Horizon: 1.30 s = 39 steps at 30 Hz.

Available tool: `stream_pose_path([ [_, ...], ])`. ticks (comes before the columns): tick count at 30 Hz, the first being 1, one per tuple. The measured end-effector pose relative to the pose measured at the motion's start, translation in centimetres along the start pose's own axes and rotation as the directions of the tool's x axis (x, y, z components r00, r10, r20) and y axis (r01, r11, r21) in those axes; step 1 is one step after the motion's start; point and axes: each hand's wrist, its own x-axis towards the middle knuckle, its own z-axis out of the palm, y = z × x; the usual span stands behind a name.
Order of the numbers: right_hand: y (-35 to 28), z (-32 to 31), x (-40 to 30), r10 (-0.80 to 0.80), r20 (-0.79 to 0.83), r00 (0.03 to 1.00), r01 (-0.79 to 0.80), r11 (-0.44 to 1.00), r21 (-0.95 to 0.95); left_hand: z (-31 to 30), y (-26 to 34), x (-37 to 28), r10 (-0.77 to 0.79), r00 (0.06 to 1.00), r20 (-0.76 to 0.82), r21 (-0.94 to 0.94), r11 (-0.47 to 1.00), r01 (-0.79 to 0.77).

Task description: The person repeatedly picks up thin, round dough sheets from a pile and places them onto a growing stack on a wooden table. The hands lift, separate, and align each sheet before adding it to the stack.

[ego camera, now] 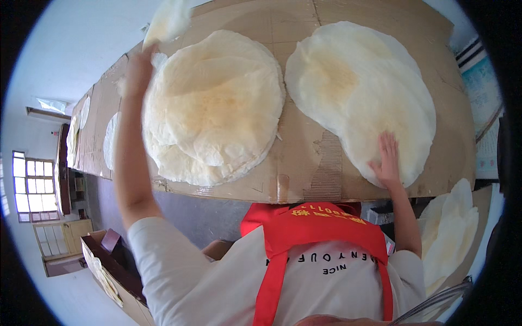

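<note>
My left hand [147,53], blurred and stretched out at the upper left, grips the lower end of a thin pale flatbread sheet [169,22], also blurred and partly cut off by the picture's top. Just right of that hand lies a thick stack of large round flatbreads [216,106], with browned patches and ragged edges. Further right, thin flatbreads [326,77] overlap, one to the upper left and one to the lower right. My right hand [387,159] rests palm down on the lower right one, fingers extended and thumb towards the left.
Brown cardboard [310,163], with tape and a torn corrugated patch, covers the table. More flatbreads [112,140] lie at its far left. Others [448,236] are piled on a surface at the lower right. Further sheets [102,277] rest on a long box at the lower left.
</note>
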Motion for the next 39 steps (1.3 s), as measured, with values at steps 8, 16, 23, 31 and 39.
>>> stream_pose_path([
  [8, -2.8, 0.3, -2.9, 0.008, 0.071, 0.997, -0.014, 0.995, 0.096, 12.4, -3.7, -13.6, -0.122, 0.973, 0.196, -0.201, 0.966, 0.162],
  [16, -0.2, 3.0, -5.5, -0.212, 0.094, 0.973, 0.211, 0.977, 0.025, 7.5, -3.6, -16.0, -0.201, 0.718, 0.667, -0.293, 0.815, 0.500],
  [23, 4.8, -1.7, -4.2, 0.396, 0.021, 0.918, -0.305, 0.670, 0.677, 5.6, 8.2, -15.8, -0.045, 0.983, 0.180, -0.398, 0.910, 0.114],
  [31, 11.8, -27.5, -10.4, 0.517, -0.255, 0.817, -0.008, 0.453, 0.892, 5.2, 39.8, -12.5, 0.370, 0.864, 0.342, -0.938, 0.192, 0.289],
  [39, 21.3, -30.6, -39.1, 0.884, -0.223, 0.412, -0.072, 0.275, 0.959, -0.2, 59.6, -13.4, 0.655, 0.745, 0.127, -0.988, 0.016, 0.154],
])
